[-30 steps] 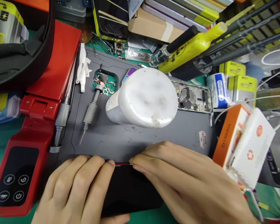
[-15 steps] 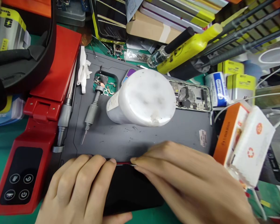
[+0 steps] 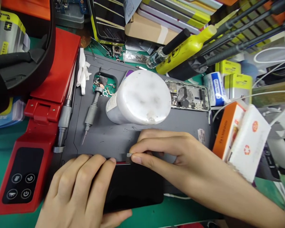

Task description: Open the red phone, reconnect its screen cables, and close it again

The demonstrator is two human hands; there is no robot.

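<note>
A smartphone (image 3: 137, 186) with a black screen and a thin red line along its far edge lies at the mat's near edge. My left hand (image 3: 83, 186) grips its left end, fingers over the far edge and thumb along the near edge. Just above that far edge, my right hand (image 3: 166, 155) pinches a small thin metal piece (image 3: 129, 155) between thumb and forefinger; most of it is hidden by the fingertips. Beyond both hands stands a white plastic bottle (image 3: 144, 98). To its left lies a grey screwdriver (image 3: 92, 114), tip toward me.
An opened phone housing (image 3: 187, 95) lies behind the bottle. A red device (image 3: 35, 133) with touch buttons stands left, beside another metal screwdriver (image 3: 65, 118). Small parts fill a mat cutout (image 3: 109, 88). Orange and white boxes (image 3: 249, 142) lean at the right.
My right hand has lifted slightly up and left from the phone's edge with the thin metal piece. My left hand keeps its hold. The view has shifted slightly.
</note>
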